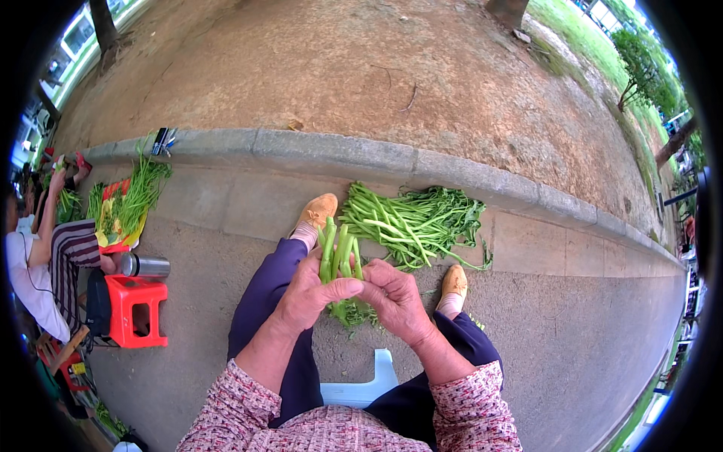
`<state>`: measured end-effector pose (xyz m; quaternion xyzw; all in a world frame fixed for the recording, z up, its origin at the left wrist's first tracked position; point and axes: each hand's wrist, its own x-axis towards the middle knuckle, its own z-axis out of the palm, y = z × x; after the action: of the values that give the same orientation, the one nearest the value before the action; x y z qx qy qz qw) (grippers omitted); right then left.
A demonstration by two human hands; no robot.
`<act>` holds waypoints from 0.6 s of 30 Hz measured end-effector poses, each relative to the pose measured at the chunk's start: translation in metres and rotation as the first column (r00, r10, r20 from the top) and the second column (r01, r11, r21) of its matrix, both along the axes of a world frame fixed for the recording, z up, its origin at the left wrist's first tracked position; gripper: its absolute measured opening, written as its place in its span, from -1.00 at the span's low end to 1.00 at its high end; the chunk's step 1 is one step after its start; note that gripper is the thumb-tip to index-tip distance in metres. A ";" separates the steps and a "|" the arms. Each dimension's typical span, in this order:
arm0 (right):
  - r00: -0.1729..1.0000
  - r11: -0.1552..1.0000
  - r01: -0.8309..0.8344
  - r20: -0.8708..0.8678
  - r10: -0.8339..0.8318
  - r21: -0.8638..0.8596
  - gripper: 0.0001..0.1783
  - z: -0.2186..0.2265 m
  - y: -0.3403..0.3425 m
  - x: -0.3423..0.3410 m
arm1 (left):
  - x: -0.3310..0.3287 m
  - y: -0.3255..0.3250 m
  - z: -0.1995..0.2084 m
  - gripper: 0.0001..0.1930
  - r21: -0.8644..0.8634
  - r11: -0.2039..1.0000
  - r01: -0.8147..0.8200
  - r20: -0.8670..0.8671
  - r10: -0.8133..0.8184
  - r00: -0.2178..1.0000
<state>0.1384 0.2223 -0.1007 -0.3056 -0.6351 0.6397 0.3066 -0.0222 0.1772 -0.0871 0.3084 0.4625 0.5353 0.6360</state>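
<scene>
- Stems [337, 252], a short green bunch, stand roughly upright between the two hands, above the pavement [550, 339] and well short of its kerb edge.
- The left hand [305, 290] is closed around the bunch, fingers curled behind it and thumb laid across the front toward the other hand.
- The right hand [397, 297] is curled nearly closed, thumb and forefinger brought together at the right side of the bunch; they probably pinch a stem there, though the knuckles hide the contact.
- Leafy green bits [350, 313] show just below the hands.
- A loose pile of long green stalks [410, 226] lies on the pavement near its kerb edge, cut ends toward the left, darker leaves spreading to the right.
- Two tan shoes rest on the pavement: the left shoe [321, 209] just beside the pile's left end, the right shoe [454, 281] on its near side.
- A pale blue stool [354, 392] shows between the purple trouser legs.
- The grey kerb [324, 153] borders the pavement, with bare brown soil [339, 68] beyond.
- At the left, another person [34, 264] in a white top and striped trousers is near a red stool [135, 310], a metal flask [145, 265] and more greens [143, 188].
</scene>
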 end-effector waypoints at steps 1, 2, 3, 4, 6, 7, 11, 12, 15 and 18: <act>1.000 1.000 0.000 -0.011 0.000 0.007 -0.89 0.000 -0.001 -0.001 | 0.000 -0.001 -0.003 -0.63 0.022 1.000 0.021 -0.036 -0.020 0.999; 1.000 1.000 0.000 -0.021 0.001 0.014 -0.89 0.000 -0.003 -0.003 | 0.000 -0.002 -0.005 -0.63 0.043 0.998 0.043 -0.072 -0.040 0.997; 1.000 1.000 0.002 -0.029 -0.001 0.020 -0.88 -0.001 -0.004 -0.004 | 0.001 -0.002 -0.006 -0.62 0.044 0.998 0.046 -0.072 -0.043 0.997; 0.999 1.000 0.013 -0.052 -0.013 -0.010 -0.88 -0.002 -0.006 -0.005 | 0.002 -0.002 -0.006 -0.62 0.044 0.998 0.049 -0.071 -0.045 0.996; 0.994 0.997 0.031 -0.099 -0.038 -0.071 -0.88 -0.005 -0.007 -0.007 | 0.005 -0.003 -0.008 -0.62 0.053 0.998 0.043 -0.074 -0.039 0.996; 0.994 0.994 0.033 -0.099 -0.043 -0.106 -0.88 -0.005 -0.007 -0.007 | 0.005 -0.003 -0.009 -0.62 0.060 0.998 0.036 -0.077 -0.031 0.997; 0.989 0.977 0.064 -0.117 -0.089 -0.203 -0.87 -0.002 -0.007 -0.010 | 0.008 -0.003 -0.017 -0.67 0.123 0.992 0.004 -0.100 0.009 0.995; 0.986 0.973 0.079 -0.127 -0.108 -0.218 -0.87 -0.001 -0.007 -0.011 | 0.008 -0.003 -0.017 -0.68 0.124 0.992 -0.001 -0.103 0.014 0.995; 0.994 0.983 0.062 -0.075 -0.077 -0.175 -0.88 -0.011 -0.006 -0.008 | 0.009 -0.003 -0.011 -0.73 0.078 0.997 -0.009 -0.103 0.017 0.995; 0.989 0.980 0.100 -0.091 -0.117 -0.172 -0.88 -0.010 -0.008 -0.010 | 0.010 -0.004 -0.011 -0.76 0.075 0.997 -0.019 -0.111 0.028 0.993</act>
<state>0.1280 0.2146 -0.1103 -0.3319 -0.5453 0.6876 0.3460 -0.0124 0.1728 -0.0982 0.3558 0.4808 0.5414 0.5909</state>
